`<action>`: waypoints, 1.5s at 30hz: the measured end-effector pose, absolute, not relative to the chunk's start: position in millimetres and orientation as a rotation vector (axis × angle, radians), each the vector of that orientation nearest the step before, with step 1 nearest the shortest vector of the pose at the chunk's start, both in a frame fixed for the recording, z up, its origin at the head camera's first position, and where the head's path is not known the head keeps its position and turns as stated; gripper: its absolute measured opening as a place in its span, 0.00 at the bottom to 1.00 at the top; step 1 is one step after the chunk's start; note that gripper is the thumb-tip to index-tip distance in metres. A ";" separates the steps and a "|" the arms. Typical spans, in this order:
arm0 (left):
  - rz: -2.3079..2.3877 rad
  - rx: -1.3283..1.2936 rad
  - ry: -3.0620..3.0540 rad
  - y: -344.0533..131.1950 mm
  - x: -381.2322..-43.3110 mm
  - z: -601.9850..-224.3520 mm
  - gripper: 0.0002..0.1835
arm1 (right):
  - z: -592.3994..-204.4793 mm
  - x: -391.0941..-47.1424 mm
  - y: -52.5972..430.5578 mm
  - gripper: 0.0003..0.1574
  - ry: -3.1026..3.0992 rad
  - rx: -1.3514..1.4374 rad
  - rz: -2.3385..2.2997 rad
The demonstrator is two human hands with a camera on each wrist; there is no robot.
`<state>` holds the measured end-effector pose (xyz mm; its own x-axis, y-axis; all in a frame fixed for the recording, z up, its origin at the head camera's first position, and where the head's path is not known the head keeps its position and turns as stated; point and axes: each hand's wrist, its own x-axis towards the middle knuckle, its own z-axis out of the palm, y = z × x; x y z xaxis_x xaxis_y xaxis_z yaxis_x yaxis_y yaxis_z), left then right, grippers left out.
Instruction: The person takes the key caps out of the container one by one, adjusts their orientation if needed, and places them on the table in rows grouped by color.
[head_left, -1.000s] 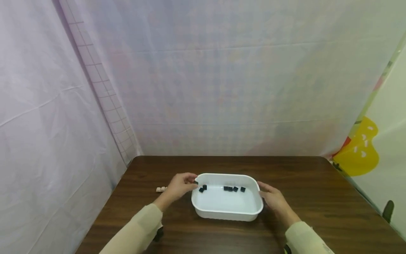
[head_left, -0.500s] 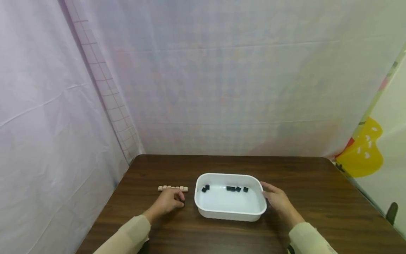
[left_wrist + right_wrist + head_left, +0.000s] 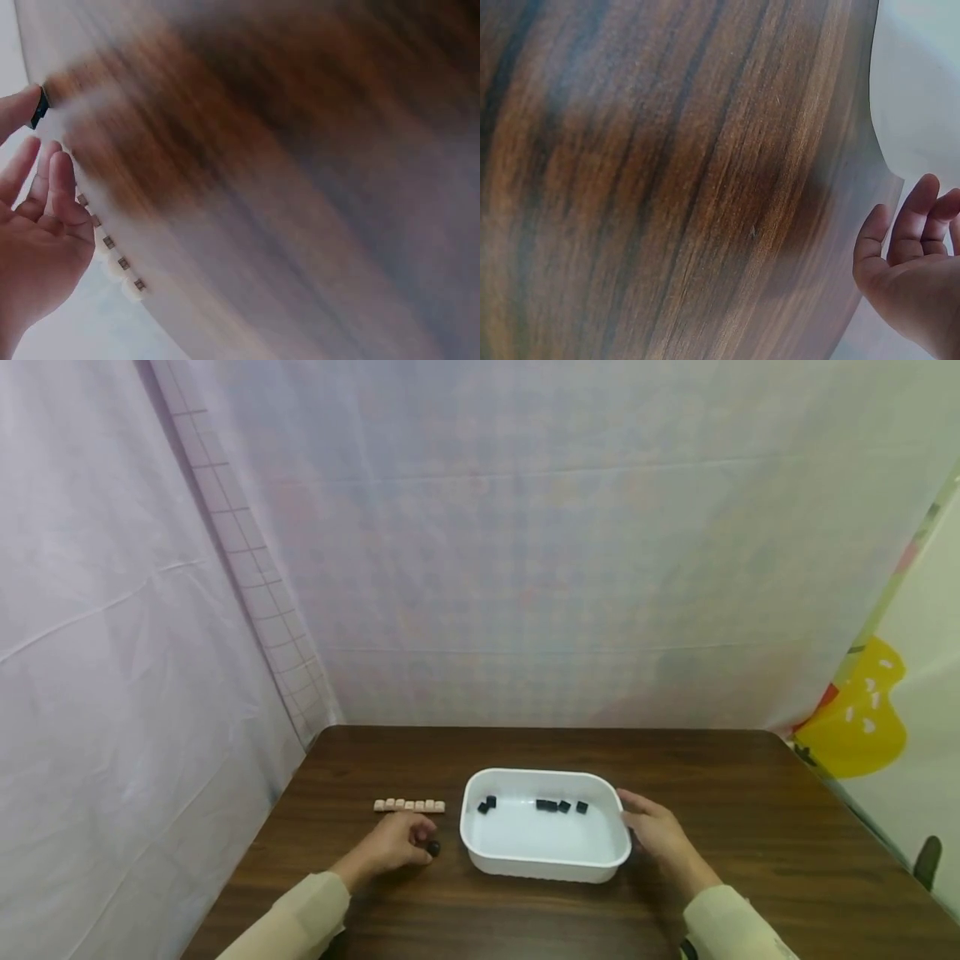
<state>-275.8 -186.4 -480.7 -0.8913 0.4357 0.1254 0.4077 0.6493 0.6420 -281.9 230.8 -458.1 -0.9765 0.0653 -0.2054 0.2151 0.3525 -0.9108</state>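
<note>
My left hand is low over the table, left of the white basin. A small black keycap sits at its thumb tip. In the left wrist view, the thumb touches that black keycap while the index finger stands apart from it. Just beyond the hand lies a row of cream keycaps. My right hand rests against the basin's right side, its fingers loosely bent in the right wrist view. Inside the basin, several black keycaps lie along the far side and two more near the left end.
A dark wooden table carries everything. White curtains hang behind it and at the left. A yellow printed shape shows on the cloth at the right.
My left hand has moved from the basin's left rim, leftward and down to the table with a black keycap, and its index finger has lifted off it. The right hand stays at the basin.
</note>
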 end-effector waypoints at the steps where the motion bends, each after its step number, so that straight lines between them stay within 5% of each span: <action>1: 1.054 0.731 2.823 -186.8 -275.7 -479.8 0.20 | -457.9 -282.0 230.8 0.31 2.470 0.259 -1.696; 12: 1.068 0.845 2.829 -182.6 -278.0 -478.5 0.09 | -457.4 -282.1 229.4 0.32 2.459 0.277 -1.705; 45: 1.013 0.756 2.922 -182.3 -282.3 -477.5 0.10 | -461.5 -281.2 228.4 0.31 2.446 0.232 -1.781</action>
